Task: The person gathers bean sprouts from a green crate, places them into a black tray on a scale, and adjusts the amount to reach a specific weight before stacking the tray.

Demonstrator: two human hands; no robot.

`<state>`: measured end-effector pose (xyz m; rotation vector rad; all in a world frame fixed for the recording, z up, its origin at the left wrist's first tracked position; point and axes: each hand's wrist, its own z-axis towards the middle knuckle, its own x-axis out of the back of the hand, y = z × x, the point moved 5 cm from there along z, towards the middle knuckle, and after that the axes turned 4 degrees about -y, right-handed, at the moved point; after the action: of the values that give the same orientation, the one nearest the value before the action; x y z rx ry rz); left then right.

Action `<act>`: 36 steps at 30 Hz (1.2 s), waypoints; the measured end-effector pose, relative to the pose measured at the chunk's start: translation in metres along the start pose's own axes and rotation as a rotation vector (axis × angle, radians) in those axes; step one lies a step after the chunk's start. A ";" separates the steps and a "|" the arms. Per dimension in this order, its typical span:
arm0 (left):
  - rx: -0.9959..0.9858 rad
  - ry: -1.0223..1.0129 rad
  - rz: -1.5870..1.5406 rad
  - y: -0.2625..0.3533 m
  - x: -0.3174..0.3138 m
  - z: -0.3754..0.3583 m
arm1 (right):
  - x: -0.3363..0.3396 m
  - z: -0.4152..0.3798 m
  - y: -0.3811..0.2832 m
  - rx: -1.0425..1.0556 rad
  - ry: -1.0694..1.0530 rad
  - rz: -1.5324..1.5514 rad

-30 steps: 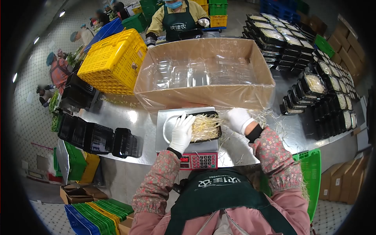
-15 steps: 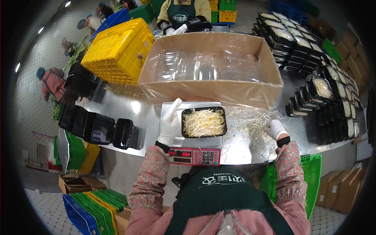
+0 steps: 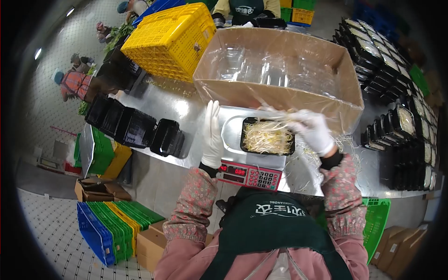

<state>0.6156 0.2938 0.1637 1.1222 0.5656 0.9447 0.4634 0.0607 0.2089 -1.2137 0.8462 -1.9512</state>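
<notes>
My left hand [image 3: 212, 137], in a white glove, is held flat with fingers stretched out, at the left edge of the scale [image 3: 251, 175]. A black tray [image 3: 244, 146] sits on the scale's metal plate, filled with bean sprouts [image 3: 268, 138]. Above the tray's upper right side is my right hand [image 3: 314, 132], also gloved, its fingers closed on a small bunch of sprouts [image 3: 278, 113] that sticks out to the left. Red digits glow on the scale's display. Loose sprouts [image 3: 305, 156] lie on the steel table right of the scale.
A large cardboard box [image 3: 280, 95] with a plastic liner stands behind the scale. Empty black trays [image 3: 135, 127] lie at left, beside a yellow crate [image 3: 170, 42]. Filled trays [image 3: 405, 120] are stacked at right. A co-worker in a green apron [image 3: 245, 11] stands opposite.
My right hand has moved left and up from the loose sprouts to the tray, bringing a bunch along. My left hand stays by the scale's left edge. The whole view has shifted.
</notes>
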 end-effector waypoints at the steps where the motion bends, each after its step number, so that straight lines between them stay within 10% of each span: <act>1: -0.126 -0.003 0.145 0.001 -0.011 -0.005 | -0.020 0.004 0.010 0.117 -0.038 -0.131; 8: -0.343 -0.520 0.956 -0.066 -0.079 -0.031 | -0.074 -0.012 0.086 -0.159 -0.309 -0.601; 21: -0.177 -0.461 0.545 -0.031 -0.042 -0.016 | 0.080 -0.123 0.136 -0.642 0.196 0.050; 25: 0.034 -0.562 0.597 -0.011 -0.038 -0.013 | 0.076 -0.153 0.168 -0.778 -0.331 -0.763; 31: -0.303 -0.681 0.871 -0.029 -0.090 -0.008 | 0.040 -0.075 0.096 -0.519 -0.177 -0.531; 36: -0.476 -0.834 0.912 -0.038 -0.108 -0.011 | -0.046 -0.015 0.039 0.116 -0.059 -0.313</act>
<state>0.5645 0.2017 0.1168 1.1988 -0.8867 1.1544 0.4725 0.0787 0.1506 -1.3920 0.5284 -2.1648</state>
